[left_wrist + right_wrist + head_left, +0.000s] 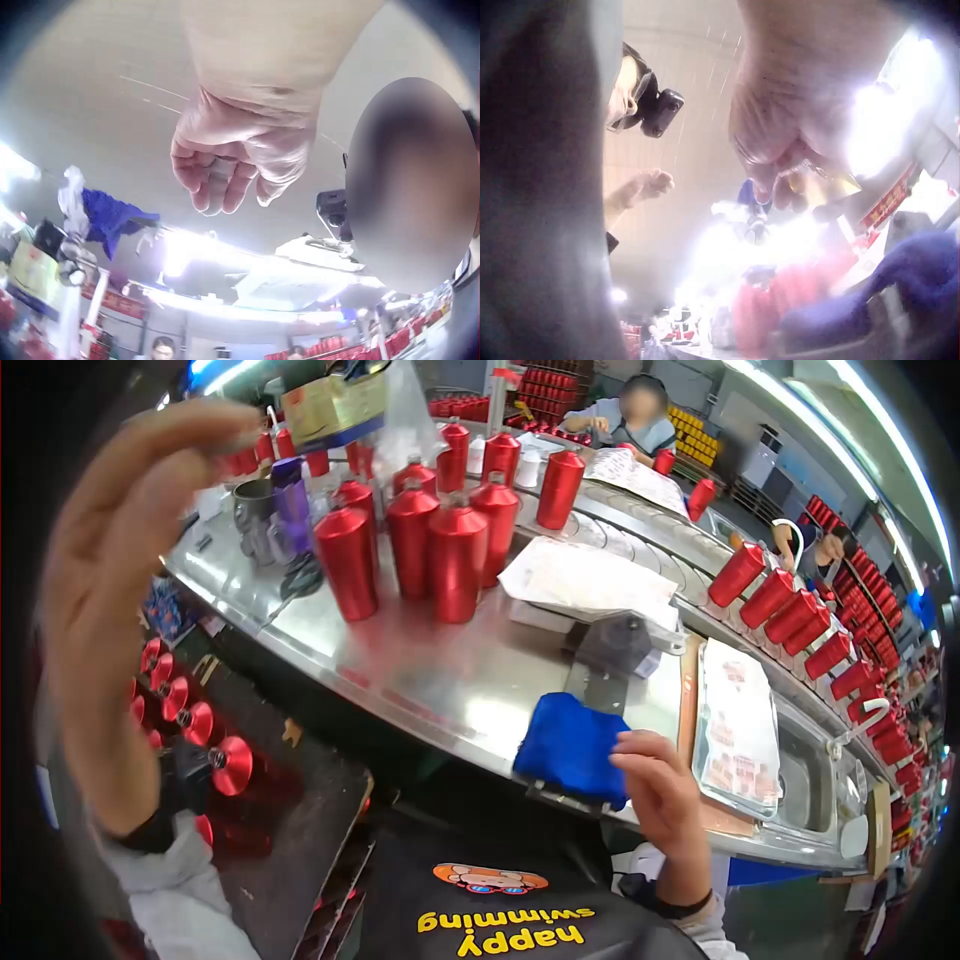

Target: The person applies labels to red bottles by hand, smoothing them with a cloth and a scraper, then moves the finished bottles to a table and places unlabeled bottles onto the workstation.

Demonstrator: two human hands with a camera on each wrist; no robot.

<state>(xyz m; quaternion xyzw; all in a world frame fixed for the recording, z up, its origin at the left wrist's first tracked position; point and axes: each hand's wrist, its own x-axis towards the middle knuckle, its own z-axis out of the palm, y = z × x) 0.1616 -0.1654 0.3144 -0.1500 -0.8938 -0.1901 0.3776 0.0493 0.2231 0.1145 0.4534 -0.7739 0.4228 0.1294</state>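
Note:
My left hand (100,600) is raised at the left of the head view, fingers bent forward and nothing held. In the left wrist view, a pale band (217,184) wraps one of its fingers. Loosely curled and holding nothing visible, my right hand (668,795) hovers by the bench's front edge. Its fingertips overlap the right side of a blue cloth-covered pad (568,745) in the head view. Beyond the pad stands a dark grey fixture (620,645). Several glossy red bottles (458,560) with tapered shoulders stand upright on the metal bench (400,680).
A grey metal mug (255,510) and purple object (291,505) stand left of the bottles. Paper-covered trays (735,730) lie right, beside a sink (805,780). Red bottles line the conveyor (640,545). More bottles (232,765) stand below left. People work across the line.

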